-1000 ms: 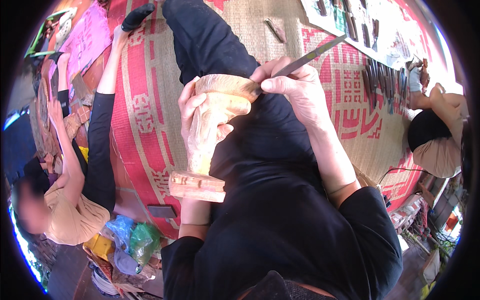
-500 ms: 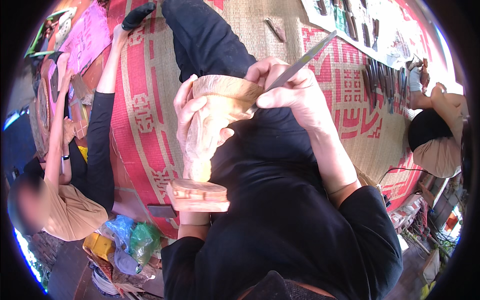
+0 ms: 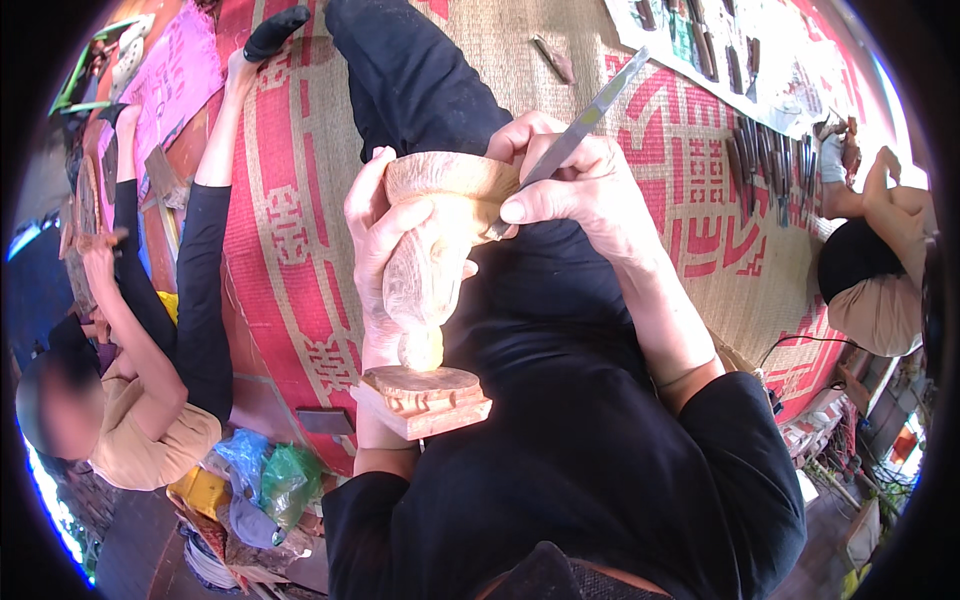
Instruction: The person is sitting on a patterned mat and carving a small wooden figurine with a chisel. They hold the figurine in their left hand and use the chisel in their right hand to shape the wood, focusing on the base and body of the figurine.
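Observation:
A pale wooden carving with a broad round top, a narrow stem and a square stepped base is tilted over my lap. My left hand is wrapped round its upper body, the thumb across the front and some fingers hidden behind. In my right hand is a long, flat steel carving blade, gripped between thumb and fingers. One end slants up and away to the right. Its lower end sits at the right side of the carving, just under the round top.
Rows of carving tools lie at the right on the red-patterned straw mat and a white sheet. A wood scrap lies ahead. Co-workers sit left and right. Plastic bags lie lower left.
The carving has turned in my left hand, its base swinging to the right. The blade has shifted slightly left with my right hand. The left co-worker's arms have moved.

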Demonstrator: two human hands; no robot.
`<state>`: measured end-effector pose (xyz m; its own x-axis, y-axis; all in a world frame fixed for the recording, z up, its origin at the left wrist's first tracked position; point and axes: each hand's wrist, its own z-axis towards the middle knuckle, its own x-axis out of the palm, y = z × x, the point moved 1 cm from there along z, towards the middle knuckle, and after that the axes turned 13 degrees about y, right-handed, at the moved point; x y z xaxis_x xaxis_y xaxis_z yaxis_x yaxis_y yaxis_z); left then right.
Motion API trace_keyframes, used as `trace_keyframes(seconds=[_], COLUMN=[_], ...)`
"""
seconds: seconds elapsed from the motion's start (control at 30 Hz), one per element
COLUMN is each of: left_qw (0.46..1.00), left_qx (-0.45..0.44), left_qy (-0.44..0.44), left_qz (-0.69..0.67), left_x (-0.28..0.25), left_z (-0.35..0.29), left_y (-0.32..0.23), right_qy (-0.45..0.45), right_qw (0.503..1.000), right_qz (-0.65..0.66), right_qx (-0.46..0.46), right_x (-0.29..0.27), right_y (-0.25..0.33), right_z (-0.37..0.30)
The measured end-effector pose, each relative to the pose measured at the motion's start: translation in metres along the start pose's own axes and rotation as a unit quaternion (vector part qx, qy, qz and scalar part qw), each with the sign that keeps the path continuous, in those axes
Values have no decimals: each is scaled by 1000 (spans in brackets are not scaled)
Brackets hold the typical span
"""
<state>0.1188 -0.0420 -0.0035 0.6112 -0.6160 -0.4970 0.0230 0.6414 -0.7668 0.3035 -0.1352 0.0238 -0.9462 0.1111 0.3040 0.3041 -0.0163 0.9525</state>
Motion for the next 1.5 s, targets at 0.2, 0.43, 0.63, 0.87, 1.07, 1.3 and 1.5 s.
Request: trace_keyframes(seconds=[0.2, 0.43, 0.63, 0.87, 1.07, 1.3, 1.5], left_qw=[999, 1000, 999, 1000, 1000, 999, 998], left_qx=[-10, -6, -35, 11, 5, 9, 2], left_qy=[23, 2, 29, 19, 21, 34, 25], left_qz=[-32, -6, -6, -1, -15, -3, -52], left_x=[1, 0, -4, -7, -4, -8, -5], left_z=[-4, 2, -1, 3, 3, 4, 0], left_y=[3, 2, 0, 6, 3, 2, 5], right_qy=[-56, 13, -33, -19, -42, -57, -26], right_qw=[996, 999, 998, 999, 995, 995, 997], right_qz=[62, -39, 50, 0, 94, 71, 74], right_qx=[19, -24, 16, -43, -3, 28, -11], right_x=[-6, -5, -9, -7, -8, -4, -6], right_y=[-3, -1, 0, -1, -1, 3, -2], right_z=[-2, 0, 0, 1, -1, 1, 0])
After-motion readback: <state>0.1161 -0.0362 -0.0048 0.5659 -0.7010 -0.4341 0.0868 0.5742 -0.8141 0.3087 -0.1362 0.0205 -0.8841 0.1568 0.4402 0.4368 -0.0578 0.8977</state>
